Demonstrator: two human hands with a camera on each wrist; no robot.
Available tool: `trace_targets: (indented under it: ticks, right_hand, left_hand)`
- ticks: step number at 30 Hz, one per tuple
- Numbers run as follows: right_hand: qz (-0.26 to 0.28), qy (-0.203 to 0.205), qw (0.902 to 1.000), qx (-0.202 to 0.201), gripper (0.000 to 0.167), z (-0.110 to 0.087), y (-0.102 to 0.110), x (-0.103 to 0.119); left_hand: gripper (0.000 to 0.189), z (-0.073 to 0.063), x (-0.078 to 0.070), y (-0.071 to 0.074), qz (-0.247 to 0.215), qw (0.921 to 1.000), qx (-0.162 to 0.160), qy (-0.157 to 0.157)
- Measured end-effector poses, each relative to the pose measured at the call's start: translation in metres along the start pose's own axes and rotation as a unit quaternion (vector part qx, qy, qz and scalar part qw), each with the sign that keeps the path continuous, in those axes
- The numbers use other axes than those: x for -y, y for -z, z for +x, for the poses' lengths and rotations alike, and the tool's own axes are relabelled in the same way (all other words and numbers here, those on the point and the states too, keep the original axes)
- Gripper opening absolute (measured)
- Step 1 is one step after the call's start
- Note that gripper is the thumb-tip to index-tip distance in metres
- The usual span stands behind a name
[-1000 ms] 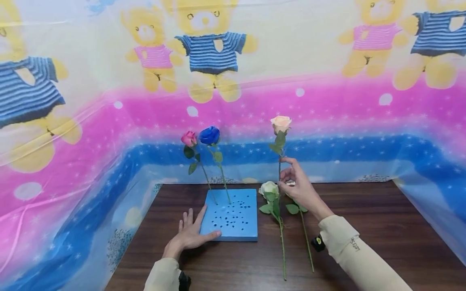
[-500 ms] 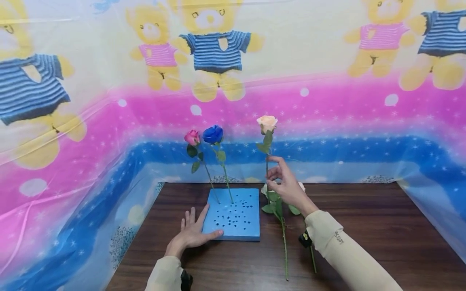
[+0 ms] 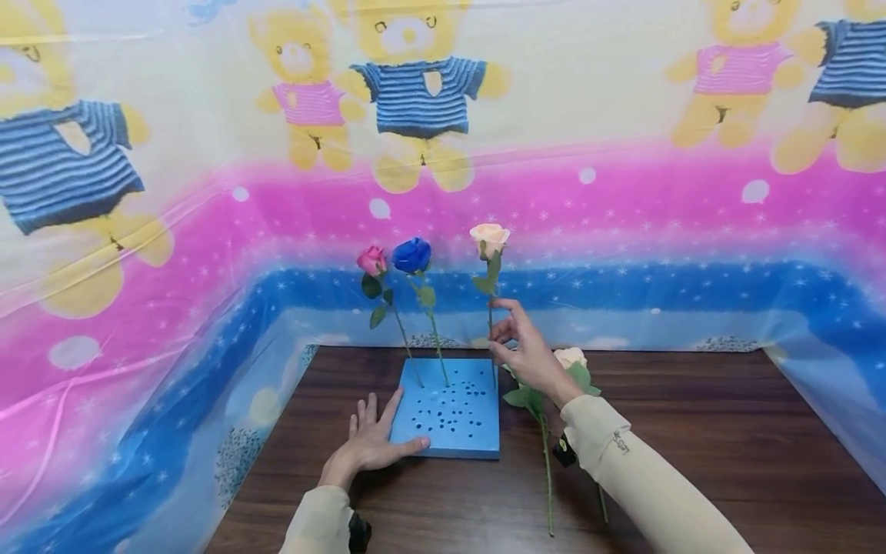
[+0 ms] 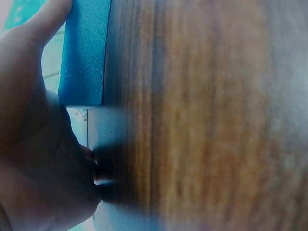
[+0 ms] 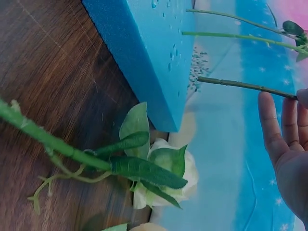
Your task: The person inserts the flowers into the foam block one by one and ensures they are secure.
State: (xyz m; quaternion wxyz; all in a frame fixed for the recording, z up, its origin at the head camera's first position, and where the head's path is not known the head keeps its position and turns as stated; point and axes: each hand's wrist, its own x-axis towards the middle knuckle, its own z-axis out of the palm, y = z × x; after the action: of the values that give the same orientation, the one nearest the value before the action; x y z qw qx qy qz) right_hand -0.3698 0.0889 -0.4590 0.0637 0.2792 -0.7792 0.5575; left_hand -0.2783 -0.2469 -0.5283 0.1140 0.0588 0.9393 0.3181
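A peach rose (image 3: 489, 240) stands upright in my right hand (image 3: 531, 360), which pinches its stem between thumb and fingers. In the right wrist view the bare lower end of that stem (image 5: 231, 83) hangs in the air, apart from the blue foam block (image 5: 163, 53). Many small holes dot the top of the foam block (image 3: 450, 419). At its left side rests my left hand (image 3: 367, 445), fingers spread, with the thumb on the near left corner. A pink rose (image 3: 372, 260) and a blue rose (image 3: 411, 255) stand in the block's back left part.
Right of the block, a white rose (image 5: 190, 175) lies on the dark wooden table (image 3: 664, 438), partly behind my right hand in the head view. A cream rose (image 3: 571, 359) lies beside it, its stem partly under my forearm. A bear-print cloth (image 3: 554, 192) encloses the table's back and sides.
My right hand has carried the peach rose leftward, from above the lying roses to the block's right edge. The left hand keeps its place on the block. The head view has shifted slightly.
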Motion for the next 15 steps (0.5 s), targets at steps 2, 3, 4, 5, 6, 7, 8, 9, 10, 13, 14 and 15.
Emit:
trace_targets:
  ticks: [2,3,4,5,6,7,8,9,10,13,14,15]
  right_hand:
    - [0.0,-0.004,1.0,0.004,0.069,0.002,-0.003,0.0]
    - [0.001,-0.005,1.0,0.005,0.068,0.004,-0.004,0.0]
    - [0.003,-0.006,1.0,0.007,0.068,0.005,-0.006,0.0]
    - [0.005,-0.006,0.9999,0.008,0.067,0.006,-0.007,0.0]
    - [0.005,-0.006,0.9999,0.009,0.067,0.007,-0.009,-0.001]
    - [0.007,-0.006,0.9999,0.008,0.066,0.008,-0.011,-0.001]
    - [0.008,-0.006,0.9999,0.008,0.066,0.01,-0.012,-0.002]
    - [0.012,-0.006,0.9999,0.008,0.066,0.011,-0.014,-0.002]
    - [0.014,-0.006,0.9998,0.009,0.066,0.012,-0.016,-0.003]
    - [0.011,-0.005,0.9999,0.011,0.066,0.015,-0.022,-0.007]
    - [0.009,-0.005,0.9999,0.012,0.067,0.015,-0.024,-0.007]
    - [0.005,-0.006,0.9999,0.013,0.067,0.015,-0.025,-0.008]
  left_hand:
    - [0.12,0.0,0.0,0.001,-0.001,1.0,0.001,0.001]
    - [0.12,0.0,0.0,0.001,-0.002,1.0,0.001,0.001]
    - [0.12,-0.001,0.0,0.001,-0.002,1.0,0.002,0.002]
    - [0.12,-0.001,0.0,0.002,-0.003,1.0,0.002,0.002]
    - [0.12,-0.001,0.0,0.002,-0.002,1.0,0.002,0.002]
    - [0.121,-0.001,0.0,0.002,-0.002,1.0,0.001,0.002]
    - [0.121,-0.001,0.0,0.002,0.0,1.0,0.001,0.0]
    - [0.121,0.0,0.0,0.002,0.002,1.0,0.001,-0.001]
    - [0.121,0.0,0.0,0.002,0.004,1.0,0.0,-0.002]
    - [0.121,0.0,0.001,0.0,0.01,0.9999,-0.003,-0.005]
    - [0.121,0.001,0.001,0.0,0.01,0.9999,-0.004,-0.005]
    - [0.12,0.0,0.002,-0.001,0.011,0.9999,-0.004,-0.005]
